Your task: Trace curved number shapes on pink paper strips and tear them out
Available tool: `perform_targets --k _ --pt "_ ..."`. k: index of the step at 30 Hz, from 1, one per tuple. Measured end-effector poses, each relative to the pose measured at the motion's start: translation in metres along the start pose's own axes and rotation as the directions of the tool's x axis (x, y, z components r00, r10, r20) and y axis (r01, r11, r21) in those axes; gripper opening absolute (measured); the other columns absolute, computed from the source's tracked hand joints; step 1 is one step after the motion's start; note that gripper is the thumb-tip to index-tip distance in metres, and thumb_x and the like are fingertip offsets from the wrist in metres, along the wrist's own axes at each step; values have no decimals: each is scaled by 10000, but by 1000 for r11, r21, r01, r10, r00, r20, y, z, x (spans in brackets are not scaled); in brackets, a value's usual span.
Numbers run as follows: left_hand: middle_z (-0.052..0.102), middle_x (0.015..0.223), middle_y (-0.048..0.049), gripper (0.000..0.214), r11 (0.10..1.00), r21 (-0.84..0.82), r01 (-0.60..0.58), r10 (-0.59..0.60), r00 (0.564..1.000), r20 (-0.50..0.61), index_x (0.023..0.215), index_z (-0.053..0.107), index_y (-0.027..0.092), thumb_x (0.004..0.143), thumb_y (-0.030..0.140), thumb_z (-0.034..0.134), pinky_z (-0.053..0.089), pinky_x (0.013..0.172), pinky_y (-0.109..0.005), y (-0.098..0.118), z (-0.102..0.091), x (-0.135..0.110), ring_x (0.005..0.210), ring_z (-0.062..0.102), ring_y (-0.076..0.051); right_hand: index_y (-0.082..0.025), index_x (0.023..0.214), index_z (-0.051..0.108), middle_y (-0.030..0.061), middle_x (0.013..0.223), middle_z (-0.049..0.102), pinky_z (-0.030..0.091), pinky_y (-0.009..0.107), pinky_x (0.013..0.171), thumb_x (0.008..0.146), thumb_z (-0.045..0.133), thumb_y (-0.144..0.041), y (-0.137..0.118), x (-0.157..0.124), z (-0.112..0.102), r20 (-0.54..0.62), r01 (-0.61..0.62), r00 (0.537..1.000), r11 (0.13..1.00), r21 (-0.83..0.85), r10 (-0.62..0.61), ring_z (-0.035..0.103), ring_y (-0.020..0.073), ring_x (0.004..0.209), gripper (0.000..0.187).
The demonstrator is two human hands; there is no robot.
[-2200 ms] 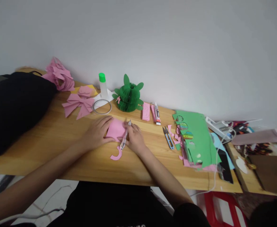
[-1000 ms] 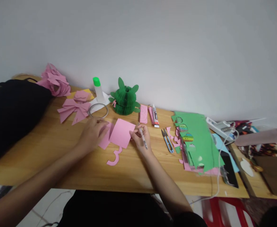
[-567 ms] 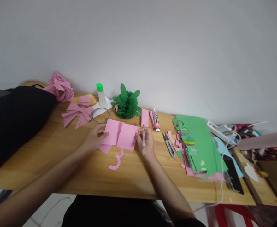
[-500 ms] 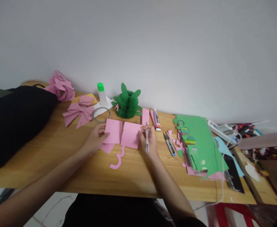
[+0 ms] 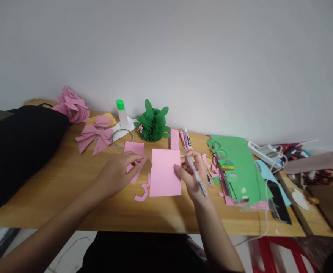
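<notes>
My right hand (image 5: 190,175) pinches the right edge of a pink paper sheet (image 5: 165,177) and lifts it above the wooden table (image 5: 69,178); a white pen (image 5: 195,175) lies gripped across the same hand. My left hand (image 5: 121,173) rests with curled fingers on a second pink paper piece (image 5: 134,153) lying flat to the left. A pink cut-out numeral three (image 5: 143,189) lies on the table between the two hands, partly under the lifted sheet.
Along the wall stand a green paper cactus (image 5: 153,122), a green-capped glue bottle (image 5: 122,112), a tape ring (image 5: 122,137), pink bows (image 5: 95,133) and a glue tube (image 5: 187,138). Green card sheets (image 5: 238,167), a phone (image 5: 278,201) and cables lie right. A black bag (image 5: 15,144) lies left.
The pink paper has come apart into two pieces. My right hand has lifted one piece to the right and toward me, while my left hand stays on the other.
</notes>
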State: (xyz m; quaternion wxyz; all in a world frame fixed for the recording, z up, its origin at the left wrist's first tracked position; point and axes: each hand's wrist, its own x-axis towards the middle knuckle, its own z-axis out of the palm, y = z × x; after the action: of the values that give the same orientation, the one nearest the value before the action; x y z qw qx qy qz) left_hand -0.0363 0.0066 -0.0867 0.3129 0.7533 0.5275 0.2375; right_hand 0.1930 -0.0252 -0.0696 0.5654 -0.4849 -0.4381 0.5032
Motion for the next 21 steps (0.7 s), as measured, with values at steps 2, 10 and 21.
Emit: perform_targets --k 2,10,21 --pt "724 1107 -77 391 995 -20 -98 97 995 -18 1201 635 225 881 389 481 544 865 -380 5 4 0 983 679 -250 -281 917 434 -96 667 593 395 183 488 646 763 -249 -5 -1 3 12 -3 1000 1000 -9 4 486 74 507 427" --pt "735 978 -22 182 821 72 -567 554 759 -343 896 732 284 881 185 581 515 882 -371 35 -13 2 959 673 -215 -274 943 486 -45 741 693 492 246 539 783 727 -466 -21 8 9 -5 128 992 984 -122 -130 618 121 591 347" --pt "676 726 -50 340 725 -644 -244 167 969 -180 716 673 197 858 483 555 521 635 -352 79 -36 29 721 637 -230 -265 878 537 -77 638 628 497 204 480 781 746 -233 -70 9 37 -123 523 807 797 -303 -577 565 91 502 233"
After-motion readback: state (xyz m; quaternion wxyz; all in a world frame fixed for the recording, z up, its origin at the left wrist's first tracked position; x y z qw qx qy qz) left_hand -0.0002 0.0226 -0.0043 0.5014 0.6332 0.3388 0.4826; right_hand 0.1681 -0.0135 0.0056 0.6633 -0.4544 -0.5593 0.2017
